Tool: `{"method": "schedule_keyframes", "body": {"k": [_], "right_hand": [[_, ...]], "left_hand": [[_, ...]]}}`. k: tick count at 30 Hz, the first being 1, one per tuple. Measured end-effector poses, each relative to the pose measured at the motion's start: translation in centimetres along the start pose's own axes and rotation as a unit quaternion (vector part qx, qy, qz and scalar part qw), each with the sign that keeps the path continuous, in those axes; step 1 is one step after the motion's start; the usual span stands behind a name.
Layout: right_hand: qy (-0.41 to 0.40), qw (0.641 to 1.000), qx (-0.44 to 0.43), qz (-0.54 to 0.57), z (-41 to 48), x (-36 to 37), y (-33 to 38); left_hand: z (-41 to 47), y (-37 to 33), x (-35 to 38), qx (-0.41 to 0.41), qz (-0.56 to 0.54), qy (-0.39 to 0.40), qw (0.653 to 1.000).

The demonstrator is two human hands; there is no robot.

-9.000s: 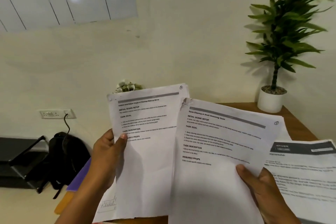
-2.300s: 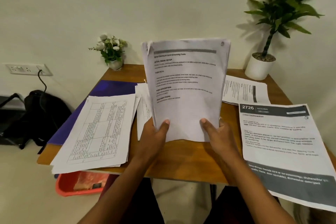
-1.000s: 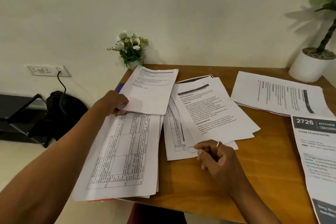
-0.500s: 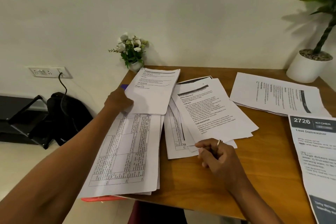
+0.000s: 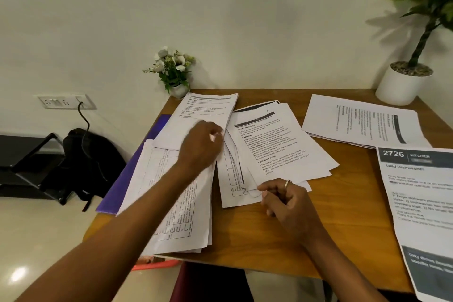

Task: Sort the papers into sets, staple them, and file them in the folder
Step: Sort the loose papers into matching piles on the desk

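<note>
On the wooden table (image 5: 269, 235), I see my left hand (image 5: 201, 147) pinching a white printed sheet (image 5: 203, 115); my right hand's (image 5: 289, 203) curled fingers (image 5: 266, 187) touch overlapping papers (image 5: 282, 144). Sheets mostly cover the purple folder (image 5: 127, 174).

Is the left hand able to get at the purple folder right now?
Probably only its left edge: the purple folder lies mostly under the table-printed papers, and the left hand is resting on another sheet.

Plain pale wall (image 5: 245, 19) behind a wooden table (image 5: 257, 235); glossy light floor (image 5: 44, 240) at left.
</note>
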State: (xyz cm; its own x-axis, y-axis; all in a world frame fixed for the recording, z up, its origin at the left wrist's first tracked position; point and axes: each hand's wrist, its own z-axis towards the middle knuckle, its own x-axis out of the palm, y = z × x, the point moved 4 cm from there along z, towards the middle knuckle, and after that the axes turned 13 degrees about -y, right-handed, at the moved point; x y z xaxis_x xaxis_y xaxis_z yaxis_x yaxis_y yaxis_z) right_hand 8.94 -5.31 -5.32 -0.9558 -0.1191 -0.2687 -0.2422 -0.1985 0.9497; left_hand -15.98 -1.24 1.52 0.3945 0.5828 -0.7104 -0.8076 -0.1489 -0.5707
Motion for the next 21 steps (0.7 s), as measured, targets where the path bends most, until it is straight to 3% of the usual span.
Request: {"method": "schedule_keyframes", "body": {"k": [3,7,14,21], "right_hand": [[-0.013,1.0,-0.001,0.026,-0.1,-0.2,0.2],[-0.057,0.994,0.021,0.089,-0.2,-0.5,0.3],[-0.1,0.975,0.055,0.191,0.0,-1.9,0.6],[-0.101,0.974,0.059,0.196,0.4,-2.3,0.1]], "left_hand": [[-3.4,-3.5,2.4,0.004,-0.048,0.055,0.997],[-5.8,-4.9,5.7,-0.03,-0.003,0.103,0.994],[-5.6,-5.8,8.3,-0.169,0.116,0.063,0.977],[-5.1,-6.2,9.5,-0.192,0.127,0.063,0.971]]}}
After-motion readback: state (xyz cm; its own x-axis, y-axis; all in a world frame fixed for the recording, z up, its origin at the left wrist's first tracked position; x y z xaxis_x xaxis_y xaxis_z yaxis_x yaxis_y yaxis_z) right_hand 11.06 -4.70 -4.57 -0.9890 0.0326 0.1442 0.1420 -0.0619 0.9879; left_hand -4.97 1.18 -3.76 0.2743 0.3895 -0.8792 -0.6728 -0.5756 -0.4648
